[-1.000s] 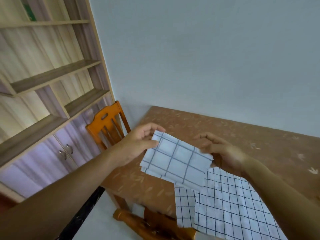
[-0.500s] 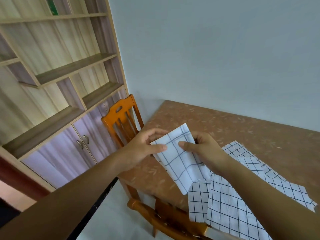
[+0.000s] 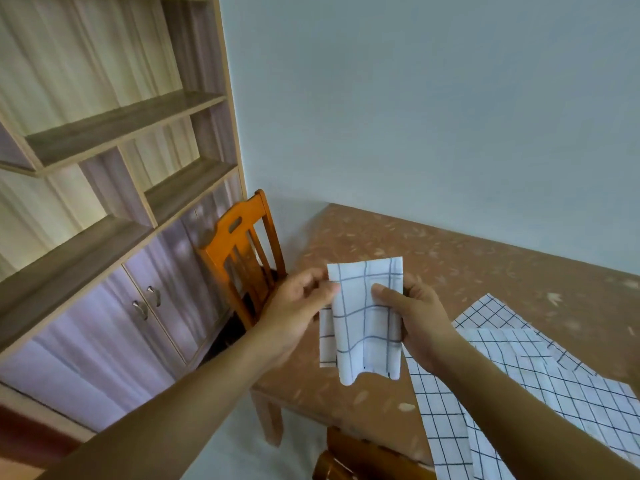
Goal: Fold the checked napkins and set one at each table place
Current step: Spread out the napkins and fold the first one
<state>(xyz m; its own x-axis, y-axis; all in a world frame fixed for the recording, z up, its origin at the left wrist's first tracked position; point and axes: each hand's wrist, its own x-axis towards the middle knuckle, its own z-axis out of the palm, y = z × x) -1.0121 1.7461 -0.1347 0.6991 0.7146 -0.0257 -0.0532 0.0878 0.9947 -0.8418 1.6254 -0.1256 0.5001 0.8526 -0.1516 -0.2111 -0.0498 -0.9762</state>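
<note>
1. The left fingers (image 3: 320,287) are pinched on the upper left edge of a folded napkin (image 3: 367,323). The right thumb (image 3: 382,293) is pressed on its front, and the other right fingers are curled behind it.
2. The napkin is held upright in the air between the left hand (image 3: 299,308) and the right hand (image 3: 424,325), over the near left part of the table (image 3: 450,265) and clear of it. A narrower layer sticks out at its left side, and the bottom edge hangs wavy.
3. The fold appears nearly finished. To finish it well, the stray left layer should be drawn flush, the edges matched and the crease pinched along its whole length. Only then should it be laid square at a place.
4. Flat napkins (image 3: 526,382) lie overlapped on the table to the right, past its near edge.
5. A chair (image 3: 242,251) stands at the table's left end, with shelves (image 3: 121,126) behind it.
</note>
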